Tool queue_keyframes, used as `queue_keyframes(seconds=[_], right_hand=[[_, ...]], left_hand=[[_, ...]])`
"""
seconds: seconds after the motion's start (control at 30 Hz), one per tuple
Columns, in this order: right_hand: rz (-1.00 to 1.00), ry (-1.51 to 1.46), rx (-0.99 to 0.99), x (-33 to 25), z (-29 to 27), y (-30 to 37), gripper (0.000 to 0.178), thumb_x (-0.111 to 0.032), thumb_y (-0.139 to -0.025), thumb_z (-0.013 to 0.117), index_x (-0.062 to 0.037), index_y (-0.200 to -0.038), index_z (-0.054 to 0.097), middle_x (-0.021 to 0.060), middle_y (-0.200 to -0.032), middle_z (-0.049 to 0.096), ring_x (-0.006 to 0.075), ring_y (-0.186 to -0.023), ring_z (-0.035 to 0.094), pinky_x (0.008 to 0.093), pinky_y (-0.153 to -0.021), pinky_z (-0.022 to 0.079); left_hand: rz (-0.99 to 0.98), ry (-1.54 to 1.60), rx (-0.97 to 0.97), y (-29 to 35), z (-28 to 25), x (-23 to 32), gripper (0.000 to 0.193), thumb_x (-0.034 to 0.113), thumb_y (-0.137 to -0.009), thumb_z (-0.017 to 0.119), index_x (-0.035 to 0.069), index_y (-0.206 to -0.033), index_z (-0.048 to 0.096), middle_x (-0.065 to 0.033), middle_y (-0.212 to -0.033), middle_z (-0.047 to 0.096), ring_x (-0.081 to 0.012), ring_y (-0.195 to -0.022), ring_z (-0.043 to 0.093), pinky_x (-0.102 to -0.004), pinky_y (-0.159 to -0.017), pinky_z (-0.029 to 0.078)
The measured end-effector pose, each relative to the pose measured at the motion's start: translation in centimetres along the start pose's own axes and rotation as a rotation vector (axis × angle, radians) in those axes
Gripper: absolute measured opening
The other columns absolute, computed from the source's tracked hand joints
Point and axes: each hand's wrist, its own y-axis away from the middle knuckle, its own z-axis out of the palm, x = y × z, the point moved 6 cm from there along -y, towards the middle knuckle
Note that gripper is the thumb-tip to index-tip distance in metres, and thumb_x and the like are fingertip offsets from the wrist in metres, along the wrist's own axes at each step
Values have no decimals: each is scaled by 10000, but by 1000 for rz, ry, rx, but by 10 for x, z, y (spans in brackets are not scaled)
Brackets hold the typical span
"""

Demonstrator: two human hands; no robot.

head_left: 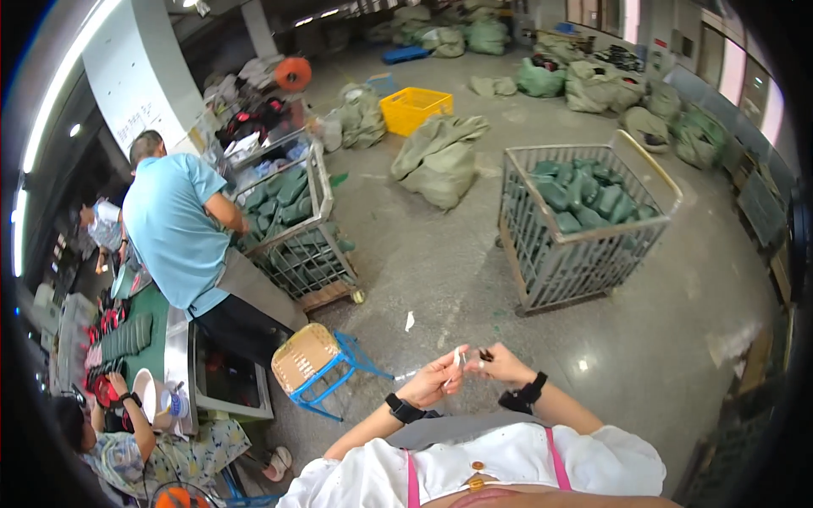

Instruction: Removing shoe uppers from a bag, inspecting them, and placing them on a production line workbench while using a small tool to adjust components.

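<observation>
Both my hands meet in front of my chest, low in the centre of the head view. My left hand (pixel 436 381) pinches a small white strip (pixel 458 357) between its fingertips. My right hand (pixel 501 364) pinches a small dark object (pixel 485 354) right beside that strip; what it is I cannot make out. The fingertips of the two hands nearly touch. A black band sits on each wrist. I wear a white top with pink straps.
A blue stool with a cardboard seat (pixel 305 356) stands to my left. A person in a light blue shirt (pixel 174 224) leans over a wire cart of green pieces (pixel 292 212). Another wire cart (pixel 580 220) stands ahead right. Green sacks (pixel 440 157) and a yellow crate (pixel 415 108) lie further back.
</observation>
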Motion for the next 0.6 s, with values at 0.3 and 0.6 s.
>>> queue_keyframes(seconds=[0.3,0.6], right_hand=[[10,543,-76,-19,-55,-262,306,-271,-729,678,19,-713,584,-13,-547,479,73,-513,391,259,-456,331],[281,-192,-77,-48,-165,-448,113,-133,-793,527,-41,-850,559,14,-684,567,61,-513,463,184,-441,334]], left_hand=[[336,-1514,644,-127,-155,159,498,207,-802,544,179,-1275,389,-179,-712,604,-384,-658,579,-409,-572,479],[236,-791,200,-295,-214,315,430,97,-912,408,58,-1327,303,-36,-853,587,-103,-793,553,-251,-737,471]])
